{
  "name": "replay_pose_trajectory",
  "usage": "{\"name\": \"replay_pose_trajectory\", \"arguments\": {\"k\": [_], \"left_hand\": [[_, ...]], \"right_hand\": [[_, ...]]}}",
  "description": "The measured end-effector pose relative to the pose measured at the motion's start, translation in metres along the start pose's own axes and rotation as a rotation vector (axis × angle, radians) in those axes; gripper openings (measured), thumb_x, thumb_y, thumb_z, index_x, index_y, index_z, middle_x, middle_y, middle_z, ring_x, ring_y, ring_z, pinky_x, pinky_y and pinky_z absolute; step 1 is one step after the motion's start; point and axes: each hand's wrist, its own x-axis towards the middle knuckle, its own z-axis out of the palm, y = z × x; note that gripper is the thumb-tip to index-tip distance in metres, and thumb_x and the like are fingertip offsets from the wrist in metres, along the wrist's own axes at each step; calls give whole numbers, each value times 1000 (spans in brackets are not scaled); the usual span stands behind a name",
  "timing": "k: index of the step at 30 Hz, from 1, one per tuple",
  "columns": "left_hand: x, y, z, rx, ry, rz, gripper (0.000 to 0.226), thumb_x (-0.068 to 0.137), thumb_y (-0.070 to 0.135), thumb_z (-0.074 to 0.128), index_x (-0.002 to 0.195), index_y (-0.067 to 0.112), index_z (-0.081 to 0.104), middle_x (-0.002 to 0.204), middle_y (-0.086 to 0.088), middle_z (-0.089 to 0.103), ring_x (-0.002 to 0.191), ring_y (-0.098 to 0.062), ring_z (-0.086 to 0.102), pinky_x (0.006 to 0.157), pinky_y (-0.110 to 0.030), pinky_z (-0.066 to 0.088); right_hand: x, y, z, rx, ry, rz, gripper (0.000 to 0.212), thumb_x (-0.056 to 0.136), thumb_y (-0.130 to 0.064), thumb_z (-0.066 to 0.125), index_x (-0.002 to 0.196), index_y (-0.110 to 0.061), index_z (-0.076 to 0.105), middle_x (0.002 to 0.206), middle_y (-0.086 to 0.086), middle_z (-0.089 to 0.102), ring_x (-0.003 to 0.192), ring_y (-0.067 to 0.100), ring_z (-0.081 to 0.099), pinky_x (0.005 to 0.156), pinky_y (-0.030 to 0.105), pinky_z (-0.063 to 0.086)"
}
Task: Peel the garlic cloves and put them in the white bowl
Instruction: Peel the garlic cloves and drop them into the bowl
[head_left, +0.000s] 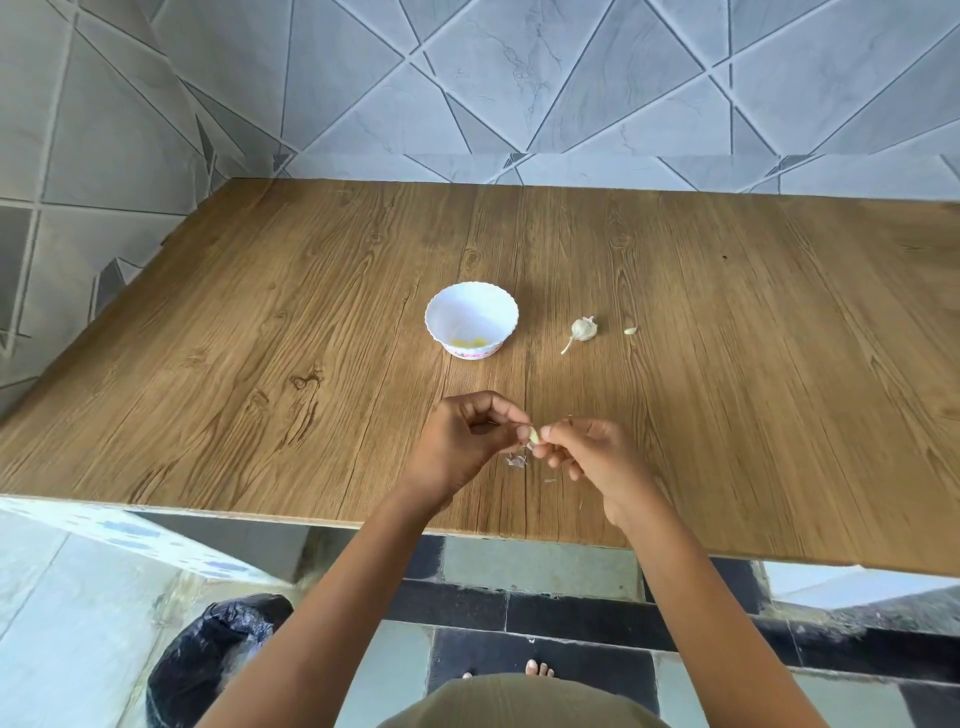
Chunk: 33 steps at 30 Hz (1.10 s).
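Observation:
Over the near part of the wooden table, my left hand and my right hand meet and both pinch one small pale garlic clove between their fingertips. Bits of papery skin lie on the table just below the clove. The white bowl with a scalloped rim stands farther back, a little left of the hands, with something yellowish at its bottom. To its right lies a partial garlic bulb with a stem, and a single loose clove lies farther right.
Tiled walls stand behind and to the left of the table. Below the table's near edge, a bin lined with a black bag sits on the floor at the left. My toes show on the dark floor tiles.

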Motion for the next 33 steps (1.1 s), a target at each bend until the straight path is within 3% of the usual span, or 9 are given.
{"name": "replay_pose_trajectory", "arguments": {"k": [6,10,16,20,22,24,27,29,33], "left_hand": [[0,0,-2,-91,24,-31,12,79,-7,68,86,3,67,78,-7,69,69,-9,66,66,-18,52],[1,-1,-3,-106,22,-68,13,79,-8,67,84,4,67,77,-5,69,69,-8,65,67,-18,52],[-1,-1,-5,-150,52,-139,14,82,-8,64,87,5,66,72,-2,69,65,-5,65,62,-15,51],[3,-9,-20,-39,253,-144,13,81,-3,68,84,9,70,80,-2,72,74,-9,66,68,-18,51],[9,-14,-31,110,366,-123,8,79,4,73,82,12,72,84,-2,73,82,-14,68,78,-25,52],[15,-17,-38,301,439,-89,7,77,11,76,82,11,72,83,1,72,76,-10,67,76,-19,51],[24,-20,-43,542,484,-4,8,76,15,77,80,10,72,74,6,68,64,-2,59,62,-8,42],[27,-25,-45,649,507,6,8,76,17,76,80,13,71,71,7,66,64,-6,58,61,-17,43],[27,-33,-46,735,516,47,7,78,14,74,82,10,69,71,2,67,67,-18,62,62,-29,50]], "right_hand": [[-2,-1,2,22,11,-25,10,86,-14,63,81,-11,71,72,-3,72,55,2,54,47,15,38],[-2,1,2,-93,6,-122,3,83,-16,69,81,-16,71,74,-2,72,58,1,57,48,14,41],[-3,3,6,-97,62,-143,18,87,-9,58,72,-15,67,67,-4,66,59,4,56,52,18,43],[2,21,1,-549,232,-511,15,89,-17,53,87,-16,68,82,-3,69,74,15,65,62,40,56],[2,28,1,-742,265,-610,33,88,-31,47,105,-12,67,100,-1,70,90,18,66,74,41,57],[2,37,4,-923,252,-618,52,88,-41,43,120,-5,61,118,9,65,109,27,61,94,44,49],[2,49,9,-1062,189,-519,69,89,-51,34,134,-1,49,138,16,49,130,31,44,109,46,30],[2,53,11,-1100,167,-473,73,90,-56,29,137,-2,45,145,14,42,136,29,37,112,43,21],[0,54,14,-1153,174,-461,76,94,-59,17,137,-4,46,147,13,38,137,28,35,111,45,15]]}}
